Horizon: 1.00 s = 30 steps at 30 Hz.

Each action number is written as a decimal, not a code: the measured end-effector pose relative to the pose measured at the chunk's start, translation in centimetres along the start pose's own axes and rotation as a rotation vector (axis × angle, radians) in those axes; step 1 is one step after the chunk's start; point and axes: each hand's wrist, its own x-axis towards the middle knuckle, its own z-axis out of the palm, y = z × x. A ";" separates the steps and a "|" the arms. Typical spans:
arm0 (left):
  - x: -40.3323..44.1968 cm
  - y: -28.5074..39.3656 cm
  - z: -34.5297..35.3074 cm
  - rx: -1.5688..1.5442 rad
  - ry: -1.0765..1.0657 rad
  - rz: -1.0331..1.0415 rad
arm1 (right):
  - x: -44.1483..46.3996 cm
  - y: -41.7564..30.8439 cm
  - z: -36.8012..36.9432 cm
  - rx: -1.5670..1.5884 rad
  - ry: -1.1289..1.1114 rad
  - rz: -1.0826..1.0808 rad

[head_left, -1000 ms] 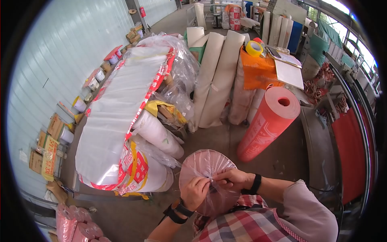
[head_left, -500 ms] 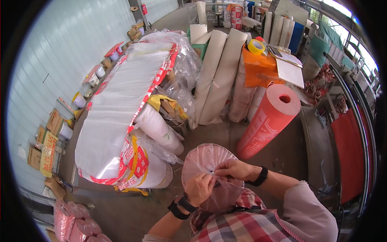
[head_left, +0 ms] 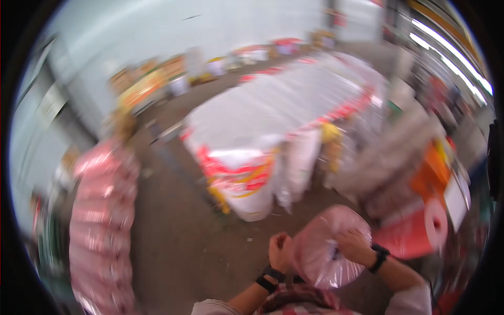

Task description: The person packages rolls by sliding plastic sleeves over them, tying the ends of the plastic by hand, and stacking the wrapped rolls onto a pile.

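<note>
A pink roll wrapped in clear plastic film stands in front of my body, its gathered end facing up. My right hand lies over the top of the roll, fingers stretched across the film near the dark centre. At the roll's left side is my left hand, its fingers loosely bent and apart, with nothing visible in them. Whether it touches the film is hard to tell through the blur. Both wrists wear black bands.
Several wrapped pink rolls form a row at left. A large film-covered stack lies ahead. To the right are an unwrapped red roll, long pale rolls and an orange cover. Boxes and buckets line the wall.
My view has swung left, bringing the row of pink rolls further into sight. My hands, together at the gathered film before, have separated; the left is now at the roll's side.
</note>
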 end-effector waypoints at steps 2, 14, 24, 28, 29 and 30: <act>-1.7 -11.2 -5.5 0.363 0.051 -0.113 | 1.7 2.0 -0.4 0.365 -0.104 -0.005; -9.0 -4.8 -25.4 -1.056 -0.053 -0.886 | 12.8 -30.8 0.9 0.848 -0.436 -0.248; -6.8 -1.2 -45.1 -1.589 0.129 -0.734 | 18.4 -47.7 -16.2 1.318 0.085 -0.195; 0.8 -7.5 -49.2 -1.689 0.423 -0.915 | 17.3 -37.3 -21.6 1.428 0.290 -0.198; 3.8 -9.9 -50.2 -1.823 0.446 -0.902 | 17.5 -36.3 -21.1 1.440 0.365 -0.145; 6.6 -10.7 -51.4 -1.887 0.439 -0.881 | 17.8 -35.6 -19.8 1.463 0.430 -0.072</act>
